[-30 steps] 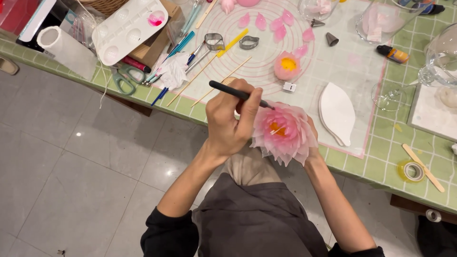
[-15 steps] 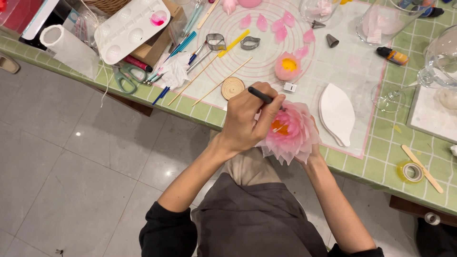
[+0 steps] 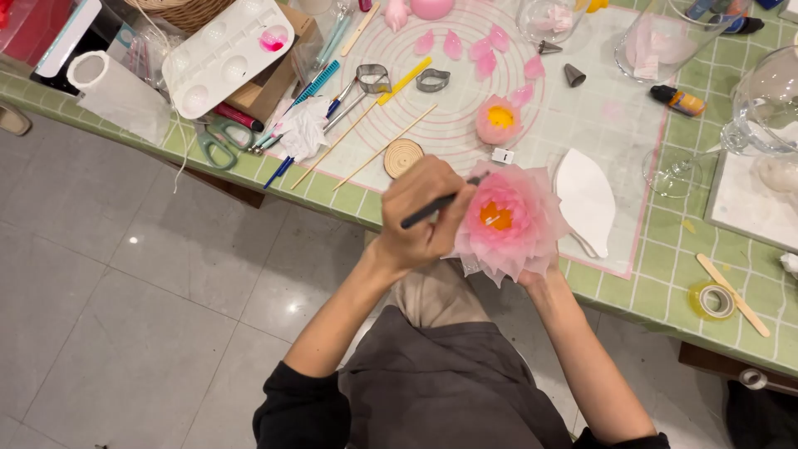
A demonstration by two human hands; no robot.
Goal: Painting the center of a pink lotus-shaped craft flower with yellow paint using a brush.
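Fingers (image 3: 432, 193) of the left hand (image 3: 420, 218) pinch a thin dark brush (image 3: 432, 208); right-hand fingers, hidden, cup a translucent, ruffled pink flower (image 3: 509, 223).

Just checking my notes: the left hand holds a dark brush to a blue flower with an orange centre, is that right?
Not quite: the flower is pink, not blue, as the head view shows. The left hand does hold a dark brush to it, and its centre is orange.

A white paint palette (image 3: 226, 51) with a pink-stained well is seen at the far left edge of the green-checked surface (image 3: 665, 283), near a white paper roll (image 3: 112, 91). Green-handled scissors (image 3: 218, 143) are laid just beside it. A small pink flower (image 3: 497, 119) and loose petals (image 3: 475, 46) are spread on the ringed mat (image 3: 465, 108). A tape roll (image 3: 711, 300) is placed near the right near edge.
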